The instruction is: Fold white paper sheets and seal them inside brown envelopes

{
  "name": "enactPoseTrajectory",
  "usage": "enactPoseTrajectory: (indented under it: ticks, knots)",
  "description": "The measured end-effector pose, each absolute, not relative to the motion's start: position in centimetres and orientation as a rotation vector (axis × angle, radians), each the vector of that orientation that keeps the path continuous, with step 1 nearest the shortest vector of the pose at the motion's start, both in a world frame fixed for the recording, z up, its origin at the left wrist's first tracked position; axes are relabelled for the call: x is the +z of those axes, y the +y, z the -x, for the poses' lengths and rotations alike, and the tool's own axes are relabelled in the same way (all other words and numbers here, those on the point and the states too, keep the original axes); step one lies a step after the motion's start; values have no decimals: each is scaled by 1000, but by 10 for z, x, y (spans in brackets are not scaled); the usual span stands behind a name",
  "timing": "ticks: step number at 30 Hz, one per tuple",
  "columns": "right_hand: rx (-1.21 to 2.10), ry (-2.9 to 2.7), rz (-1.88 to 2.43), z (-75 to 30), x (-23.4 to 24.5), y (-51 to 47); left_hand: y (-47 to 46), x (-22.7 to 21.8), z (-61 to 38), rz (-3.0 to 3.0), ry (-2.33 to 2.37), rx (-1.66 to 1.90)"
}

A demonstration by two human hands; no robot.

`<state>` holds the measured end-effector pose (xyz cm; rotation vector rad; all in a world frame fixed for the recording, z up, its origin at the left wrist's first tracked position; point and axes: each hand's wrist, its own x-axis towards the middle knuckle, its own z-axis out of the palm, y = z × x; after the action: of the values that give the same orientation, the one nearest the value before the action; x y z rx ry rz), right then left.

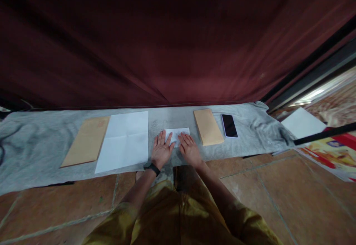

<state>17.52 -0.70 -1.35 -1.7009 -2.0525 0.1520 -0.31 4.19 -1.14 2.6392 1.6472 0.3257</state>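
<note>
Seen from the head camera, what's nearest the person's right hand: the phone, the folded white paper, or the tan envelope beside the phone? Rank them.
1. Folded white paper, touched by the right hand.
2. Tan envelope, just to the hand's right.
3. Phone, farther right, beyond the envelope.

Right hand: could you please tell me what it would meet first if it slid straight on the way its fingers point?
The small folded white paper, whose near edge the right hand seems to touch; beyond it lies only grey cloth.

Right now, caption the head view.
Left hand and right hand flat on a folded white paper, grey cloth beneath, brown envelope and phone alongside.
</note>
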Motion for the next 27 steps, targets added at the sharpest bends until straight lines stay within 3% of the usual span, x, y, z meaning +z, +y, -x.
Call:
enactPoseTrajectory:
  ticks: [22,27]
  knots:
    - [219,-2159,1616,-172,-10,-16,35,-18,19,-2532,1721,470]
    - [213,-2147,1616,-171,-10,-16,24,-13,21,-2598,1542,492]
